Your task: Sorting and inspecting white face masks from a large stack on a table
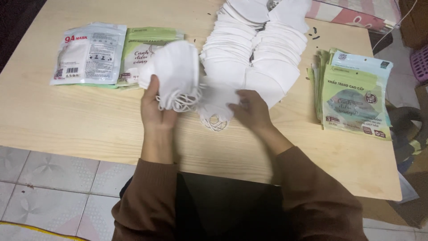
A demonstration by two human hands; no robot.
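Head view looks down on a pale wooden surface (67, 120) whose near edge runs across the lower frame, with tiled floor (49, 178) below it at the left. Bare wood lies open in front of the left hand and along the near edge; the far half is crowded.

Sealed pouches occupy both flanks: a white pouch (89, 53) lying on a green pouch (147, 49) at the left, each showing a white mask through its window, and a stack of green pouches (354, 100) at the right, close to the right edge.

A long overlapping row of loose white masks (254, 49) runs from the far edge toward the person.

The left hand (156, 111) is closed around a small bundle of folded white masks (174, 71), held upright with ear loops dangling at the palm. The right hand (252, 109) lies partly open, fingers pressing on a single white mask (216, 105) flat on the surface, just beside the bundle, its loops trailing toward the near edge.
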